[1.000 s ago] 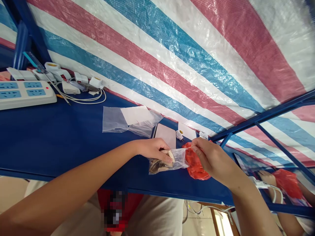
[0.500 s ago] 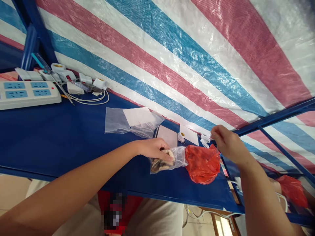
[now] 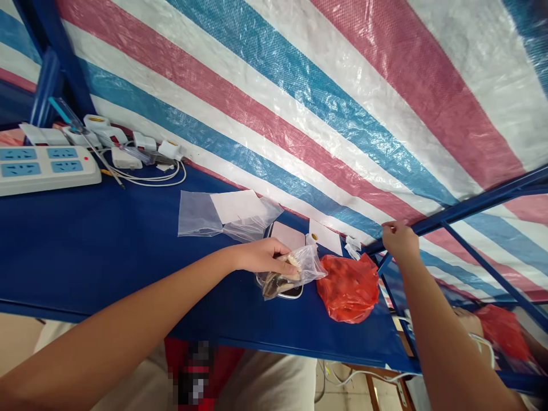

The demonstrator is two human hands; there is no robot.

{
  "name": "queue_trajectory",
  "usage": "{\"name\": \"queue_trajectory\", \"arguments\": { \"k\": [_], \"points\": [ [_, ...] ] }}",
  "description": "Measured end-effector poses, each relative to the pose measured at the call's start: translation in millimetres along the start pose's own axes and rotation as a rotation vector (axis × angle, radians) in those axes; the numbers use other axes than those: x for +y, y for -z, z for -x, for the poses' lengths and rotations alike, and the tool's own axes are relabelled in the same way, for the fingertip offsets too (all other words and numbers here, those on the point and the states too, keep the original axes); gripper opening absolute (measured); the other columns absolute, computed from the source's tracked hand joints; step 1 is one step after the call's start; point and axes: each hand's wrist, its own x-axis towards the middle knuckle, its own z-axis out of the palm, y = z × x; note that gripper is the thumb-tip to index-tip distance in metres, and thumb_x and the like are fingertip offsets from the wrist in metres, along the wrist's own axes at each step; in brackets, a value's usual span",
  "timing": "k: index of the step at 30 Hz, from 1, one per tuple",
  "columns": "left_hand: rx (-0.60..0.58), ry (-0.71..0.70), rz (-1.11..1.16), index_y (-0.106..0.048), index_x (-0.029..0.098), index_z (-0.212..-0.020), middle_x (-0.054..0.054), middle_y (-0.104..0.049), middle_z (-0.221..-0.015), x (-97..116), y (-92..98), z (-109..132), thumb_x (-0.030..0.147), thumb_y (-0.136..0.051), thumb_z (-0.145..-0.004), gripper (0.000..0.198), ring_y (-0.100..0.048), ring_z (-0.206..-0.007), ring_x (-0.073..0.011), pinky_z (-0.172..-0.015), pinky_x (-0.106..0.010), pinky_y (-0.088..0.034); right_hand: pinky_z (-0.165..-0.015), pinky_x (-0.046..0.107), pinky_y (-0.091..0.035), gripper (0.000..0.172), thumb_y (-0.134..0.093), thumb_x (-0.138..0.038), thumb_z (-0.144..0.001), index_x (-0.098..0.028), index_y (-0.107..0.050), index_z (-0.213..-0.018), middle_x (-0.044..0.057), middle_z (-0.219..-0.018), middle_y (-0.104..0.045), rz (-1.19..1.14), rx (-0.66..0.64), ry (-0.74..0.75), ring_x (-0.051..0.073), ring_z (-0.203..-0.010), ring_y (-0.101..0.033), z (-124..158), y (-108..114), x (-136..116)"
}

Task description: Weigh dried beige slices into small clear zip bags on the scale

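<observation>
My left hand grips a small clear bag with brown and pale pieces inside. It holds the bag over a small flat scale with a pale top on the blue table. My right hand is up by the blue frame bar at the table's right end, fingers curled and pinched. Whether anything is in them I cannot make out. A red plastic bag lies between the two hands, touched by neither.
Empty clear bags and a white sheet lie behind the scale. White slips sit near the striped tarp wall. A power strip with chargers and cables is far left. Another red bag and a person's hand lie beyond the frame.
My right hand let go of the clear bag's mouth and rose right to the frame bar. My left hand moved the clear bag back onto the scale.
</observation>
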Motion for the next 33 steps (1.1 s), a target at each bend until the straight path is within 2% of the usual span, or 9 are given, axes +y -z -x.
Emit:
{"name": "queue_trajectory", "arguments": {
  "k": [3, 6, 8, 12, 16, 22, 25, 29, 33],
  "points": [
    [0.026, -0.011, 0.004, -0.078, 0.015, -0.097, 0.001, -0.058, -0.073, 1.2, -0.4, -0.2, 0.065, -0.078, -0.076, 0.054, -0.051, -0.069, -0.012, -0.06, -0.023, -0.034, -0.094, 0.047, -0.05, 0.029, -0.054, -0.033, -0.089, -0.02, -0.069, -0.111, 0.015, -0.11, -0.074, -0.125, -0.029, 0.077, 0.032, -0.103, -0.068, 29.8, 10.7, -27.5],
    [0.033, -0.028, 0.032, -0.078, 0.015, -0.105, -0.002, -0.066, -0.082, 0.8, -2.0, -0.7, 0.064, -0.076, -0.079, 0.056, -0.055, -0.074, -0.0134, -0.064, -0.023, -0.038, -0.099, 0.039, -0.053, 0.037, -0.057, -0.055, -0.095, -0.026, -0.071, -0.114, 0.006, -0.121, -0.074, -0.299, -0.23, 0.318, 0.027, -0.112, -0.069, 83.0, 23.0, -66.7],
    [0.042, -0.051, 0.072, -0.077, 0.016, -0.11, -0.004, -0.071, -0.091, 0.0, -3.3, -1.2, 0.062, -0.076, -0.08, 0.055, -0.06, -0.081, -0.0154, -0.07, -0.024, -0.043, -0.105, 0.041, -0.05, 0.036, -0.061, -0.055, -0.097, -0.026, -0.071, -0.115, 0.006, -0.124, -0.073, -0.409, -0.357, 0.5, 0.028, -0.117, -0.067, 121.8, 28.3, -90.6],
    [0.044, -0.12, 0.155, -0.076, 0.017, -0.113, -0.005, -0.073, -0.099, 0.4, -5.6, -2.0, 0.059, -0.077, -0.082, 0.052, -0.064, -0.09, -0.0172, -0.079, -0.026, -0.048, -0.096, 0.041, -0.054, 0.029, -0.072, -0.045, -0.093, -0.027, -0.068, -0.116, 0.007, -0.117, -0.074, -0.32, -0.334, 0.647, 0.028, -0.109, -0.069, 172.5, 22.2, -115.6],
    [0.024, -0.148, 0.175, -0.075, 0.016, -0.109, -0.003, -0.071, -0.091, 2.8, -8.3, -2.4, 0.059, -0.077, -0.083, 0.051, -0.06, -0.082, -0.0136, -0.074, -0.024, -0.046, -0.09, 0.04, -0.055, 0.011, -0.061, -0.033, -0.102, -0.025, -0.068, -0.104, 0.009, -0.106, -0.074, -0.364, -0.281, 0.77, 0.026, -0.103, -0.07, 182.7, 6.6, -116.2],
    [-0.005, -0.249, 0.247, -0.07, 0.02, -0.121, -0.006, -0.071, -0.111, 5.8, -12.6, -1.2, 0.054, -0.079, -0.084, 0.052, -0.065, -0.1, -0.0163, -0.086, -0.027, -0.051, -0.096, 0.037, -0.055, 0.017, -0.054, -0.03, -0.106, -0.025, -0.07, -0.109, 0.009, -0.121, -0.073, -0.368, -0.355, 0.772, 0.024, -0.113, -0.069, 189.3, 2.4, -115.0],
    [0.052, -0.294, 0.272, -0.07, 0.019, -0.122, -0.009, -0.072, -0.116, 6.7, -13.1, -1.7, 0.052, -0.079, -0.084, 0.051, -0.066, -0.105, -0.0185, -0.09, -0.031, -0.052, -0.098, 0.036, -0.054, 0.019, -0.054, -0.031, -0.107, -0.026, -0.072, -0.112, 0.007, -0.121, -0.073, -0.383, -0.347, 0.765, 0.024, -0.114, -0.069, 190.8, 7.0, -115.0],
    [0.203, -0.283, 0.294, -0.069, 0.019, -0.126, -0.011, -0.073, -0.118, 5.8, -10.9, -3.5, 0.055, -0.074, -0.088, 0.052, -0.069, -0.105, -0.0197, -0.087, -0.031, -0.054, -0.087, 0.036, -0.057, 0.025, -0.051, -0.038, -0.107, -0.027, -0.074, -0.107, 0.006, -0.104, -0.076, -0.373, -0.446, 0.7, 0.025, -0.101, -0.072, 184.1, 19.4, -109.3],
    [0.242, -0.248, 0.324, -0.068, 0.02, -0.127, -0.011, -0.073, -0.124, 4.6, -9.6, -4.3, 0.061, -0.071, -0.088, 0.056, -0.069, -0.115, -0.023, -0.091, -0.034, -0.055, -0.092, 0.035, -0.056, 0.027, -0.054, -0.045, -0.106, -0.028, -0.075, -0.112, 0.004, -0.102, -0.076, -0.384, -0.454, 0.615, 0.026, -0.1, -0.072, 174.6, 32.6, -99.1]
  ]
}}
